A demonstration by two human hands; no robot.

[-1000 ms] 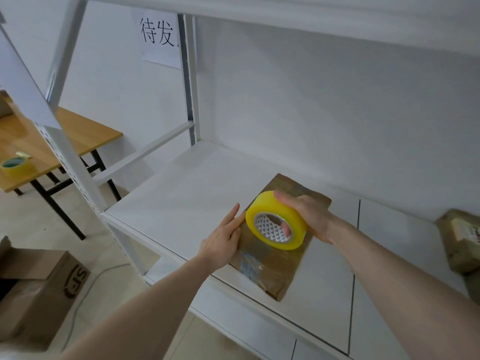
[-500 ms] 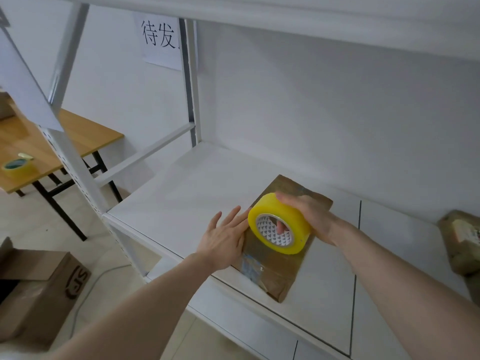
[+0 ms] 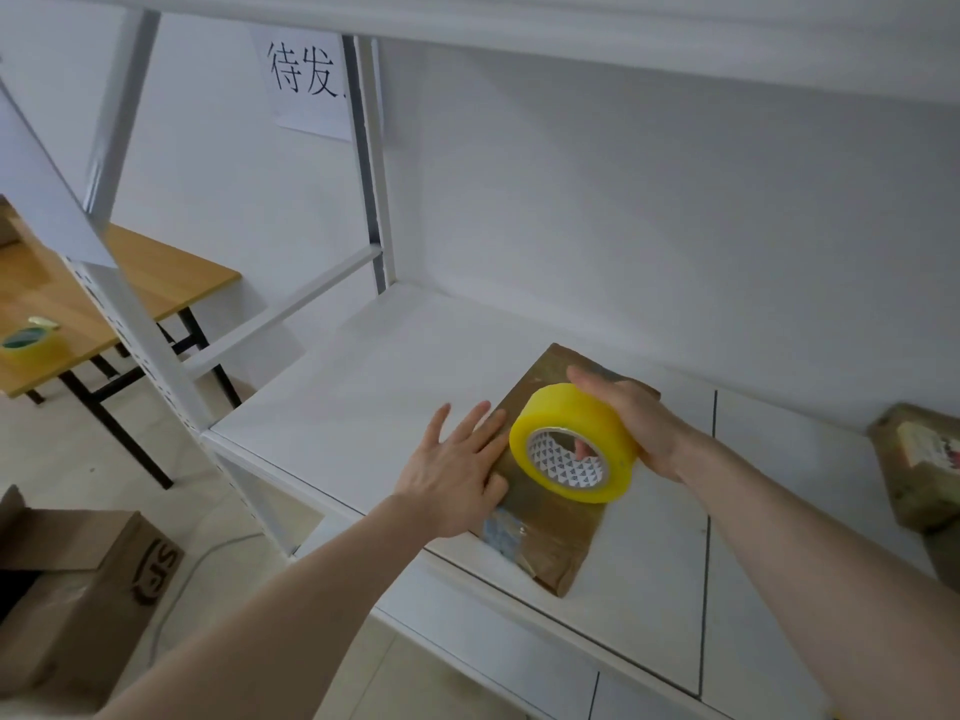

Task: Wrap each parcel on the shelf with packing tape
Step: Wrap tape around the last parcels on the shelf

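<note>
The brown parcel (image 3: 545, 517) is lying flat on the white shelf (image 3: 363, 407), near its front edge, with its long axis running from the near corner, which is pointing toward the viewer and slightly right, back and up-left toward the rear wall. Its surface is looking glossy, as though some tape is already lying over it, and a pale label patch is showing near the front end; whether a full wrap is on it I cannot tell.

The roll of yellow packing tape (image 3: 571, 449) is sitting tilted over the middle of the parcel, its open core facing the viewer. The right hand (image 3: 628, 423) is gripping it, fingers curling over the top of the roll and one fingertip showing through the core. The left hand (image 3: 452, 480) is resting flat on the parcel's left edge, fingers straight and spread, its grip wide and holding nothing, seemingly steadying the parcel.

Judging by this, the work on this parcel is under way but not finishing: no free strip of tape is visibly running from the roll.

A second brown parcel (image 3: 924, 459) is waiting at the right end of the shelf, well apart, so at least one more is remaining. Off to the left, a wooden surface (image 3: 156, 272) is carrying another tape roll (image 3: 28, 345), and a cardboard box (image 3: 78, 589) is standing on the floor.
</note>
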